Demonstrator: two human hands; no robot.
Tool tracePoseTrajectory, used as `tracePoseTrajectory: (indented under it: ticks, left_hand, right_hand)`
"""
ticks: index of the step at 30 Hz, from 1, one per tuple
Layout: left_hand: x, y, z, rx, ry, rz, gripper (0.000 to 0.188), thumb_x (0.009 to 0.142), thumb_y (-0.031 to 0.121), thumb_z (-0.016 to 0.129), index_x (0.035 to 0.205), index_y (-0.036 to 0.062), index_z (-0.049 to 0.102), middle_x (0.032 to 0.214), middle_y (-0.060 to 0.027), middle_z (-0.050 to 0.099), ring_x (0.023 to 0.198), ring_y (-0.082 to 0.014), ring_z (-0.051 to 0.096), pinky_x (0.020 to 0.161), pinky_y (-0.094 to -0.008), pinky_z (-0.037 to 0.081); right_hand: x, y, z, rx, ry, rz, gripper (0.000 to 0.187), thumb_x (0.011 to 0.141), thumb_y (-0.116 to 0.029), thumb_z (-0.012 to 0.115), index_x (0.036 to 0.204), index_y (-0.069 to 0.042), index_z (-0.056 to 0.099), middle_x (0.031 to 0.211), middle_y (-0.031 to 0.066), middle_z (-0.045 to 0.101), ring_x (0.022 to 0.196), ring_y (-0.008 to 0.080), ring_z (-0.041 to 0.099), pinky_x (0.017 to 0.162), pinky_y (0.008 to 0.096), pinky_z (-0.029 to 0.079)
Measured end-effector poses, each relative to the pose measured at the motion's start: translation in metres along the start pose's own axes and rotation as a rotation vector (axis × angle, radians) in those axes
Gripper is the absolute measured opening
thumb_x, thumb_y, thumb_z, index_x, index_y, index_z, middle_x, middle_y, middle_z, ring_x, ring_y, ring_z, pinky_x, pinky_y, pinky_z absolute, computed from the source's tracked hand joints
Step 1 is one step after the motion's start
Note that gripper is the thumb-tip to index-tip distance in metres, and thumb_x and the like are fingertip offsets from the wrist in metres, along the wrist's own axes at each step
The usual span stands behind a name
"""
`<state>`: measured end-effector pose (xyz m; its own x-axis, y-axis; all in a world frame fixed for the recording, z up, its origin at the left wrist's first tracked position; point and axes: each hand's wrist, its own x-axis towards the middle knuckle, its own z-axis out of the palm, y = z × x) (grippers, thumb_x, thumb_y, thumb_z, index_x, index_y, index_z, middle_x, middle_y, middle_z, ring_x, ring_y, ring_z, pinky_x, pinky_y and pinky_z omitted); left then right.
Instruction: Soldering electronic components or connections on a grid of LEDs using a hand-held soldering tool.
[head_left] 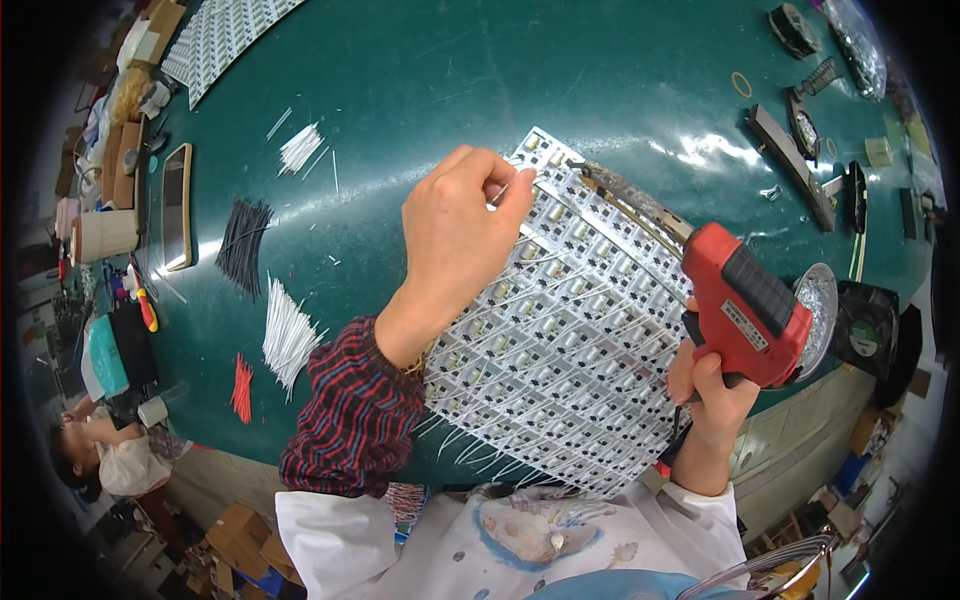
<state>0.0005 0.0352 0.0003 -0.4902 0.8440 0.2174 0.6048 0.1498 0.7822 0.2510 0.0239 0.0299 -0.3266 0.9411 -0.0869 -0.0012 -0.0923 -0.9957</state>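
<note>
A large panel of small circuit boards (pixel 570 340) lies tilted on the green table (pixel 430 80), with white wires sticking out along its near edge. My left hand (pixel 462 225), in a red plaid sleeve, pinches a thin white wire (pixel 508 190) at the panel's far corner. My right hand (pixel 712 385) grips a red pistol-type soldering gun (pixel 745 305). Its long metal tip (pixel 625 200) points at the same far corner, close to my left fingers.
Bundles of cut wire lie at left: white (pixel 288 335), black (pixel 243 245), white (pixel 299 148) and red (pixel 241 388). A phone (pixel 177 205) and another board panel (pixel 225 35) lie further left. Tools (pixel 790 160) and a small fan (pixel 865 330) sit at right. Another person (pixel 95 455) is at lower left.
</note>
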Motion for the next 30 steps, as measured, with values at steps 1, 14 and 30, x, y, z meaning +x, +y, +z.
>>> tracePoseTrajectory:
  ticks: [1, 14, 30]
  left_hand:
    - [0.001, 0.001, 0.000, 0.005, 0.064, 0.046, 0.018, 0.076, 0.013, 0.069, 0.069, -0.0010, 0.059, 0.061, -0.0029, 0.051, 0.052, -0.0084, 0.040, 0.046, -0.0250, 0.031]
    - [-0.007, 0.004, 0.002, -0.020, -0.118, 0.049, 0.018, 0.074, 0.014, 0.070, 0.068, 0.0006, 0.061, 0.060, -0.0021, 0.052, 0.049, -0.0080, 0.040, 0.045, -0.0247, 0.030]
    - [-0.004, 0.006, -0.002, -0.055, -0.189, -0.029, 0.016, 0.073, 0.013, 0.070, 0.068, 0.0002, 0.061, 0.061, 0.0007, 0.050, 0.050, -0.0045, 0.035, 0.045, -0.0228, 0.026]
  right_hand:
    - [0.001, -0.001, 0.002, -0.031, 0.031, -0.018, 0.058, 0.087, -0.033, 0.059, 0.117, 0.013, 0.040, 0.048, 0.0040, 0.045, 0.036, 0.0091, 0.039, 0.037, 0.0223, 0.031]
    - [-0.004, -0.005, -0.007, -0.045, 0.058, -0.086, 0.061, 0.087, -0.038, 0.057, 0.114, 0.015, 0.042, 0.048, 0.0031, 0.045, 0.035, 0.0092, 0.039, 0.036, 0.0219, 0.031]
    - [-0.005, 0.002, -0.010, -0.018, -0.013, -0.017, 0.049, 0.087, -0.031, 0.059, 0.106, 0.011, 0.044, 0.049, 0.0046, 0.045, 0.037, 0.0107, 0.040, 0.036, 0.0231, 0.031]
